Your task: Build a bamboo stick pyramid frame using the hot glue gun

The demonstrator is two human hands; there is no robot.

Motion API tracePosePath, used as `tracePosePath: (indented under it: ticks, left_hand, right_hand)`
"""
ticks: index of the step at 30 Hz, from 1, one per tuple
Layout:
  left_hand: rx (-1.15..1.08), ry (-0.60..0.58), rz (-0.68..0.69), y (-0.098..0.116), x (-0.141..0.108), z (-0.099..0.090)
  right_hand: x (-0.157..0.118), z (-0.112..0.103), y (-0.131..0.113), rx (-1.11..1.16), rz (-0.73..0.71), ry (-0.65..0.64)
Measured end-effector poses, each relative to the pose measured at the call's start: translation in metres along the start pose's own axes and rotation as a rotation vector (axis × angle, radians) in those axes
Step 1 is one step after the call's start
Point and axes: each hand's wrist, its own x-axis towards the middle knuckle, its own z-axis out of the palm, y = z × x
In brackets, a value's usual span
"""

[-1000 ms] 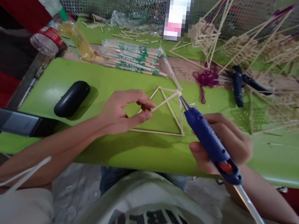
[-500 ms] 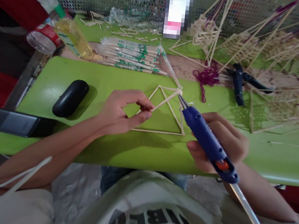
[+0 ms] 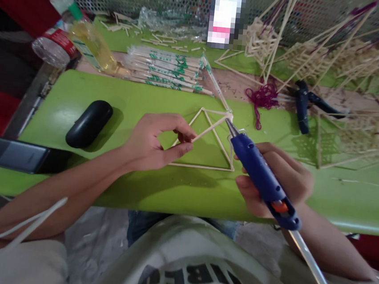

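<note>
My left hand pinches the near end of a thin wooden stick between thumb and fingers. The stick slants up and right, its far end at the tip of a blue glue gun. My right hand is wrapped round that glue gun, and a long clear glue stick sticks out of its back. Under the held stick lies a frame of joined wooden sticks on the green table; my left hand hides part of it. Whitish glue shows near the nozzle.
Wrapped chopsticks lie behind the frame, beside a yellow-liquid bottle. A black case and a dark phone-like device are at left. Purple string, a dark clamp-like tool and stick structures stand at right.
Both hands stay almost in place. The glue gun has shifted very slightly left, its tip still at the stick's far end.
</note>
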Motion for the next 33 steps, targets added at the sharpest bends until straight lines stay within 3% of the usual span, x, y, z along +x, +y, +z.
tracePosePath:
  ticks: [24,33]
  left_hand:
    - [0.014,0.016,0.058,-0.0010,0.0038,0.0013]
    - [0.016,0.011,0.015,0.0015,0.0014,0.0005]
  right_hand:
    - [0.0028,-0.0009,-0.0012,0.013,-0.018,-0.031]
    - [0.0040,-0.0041,-0.0021,0.016,-0.014,-0.063]
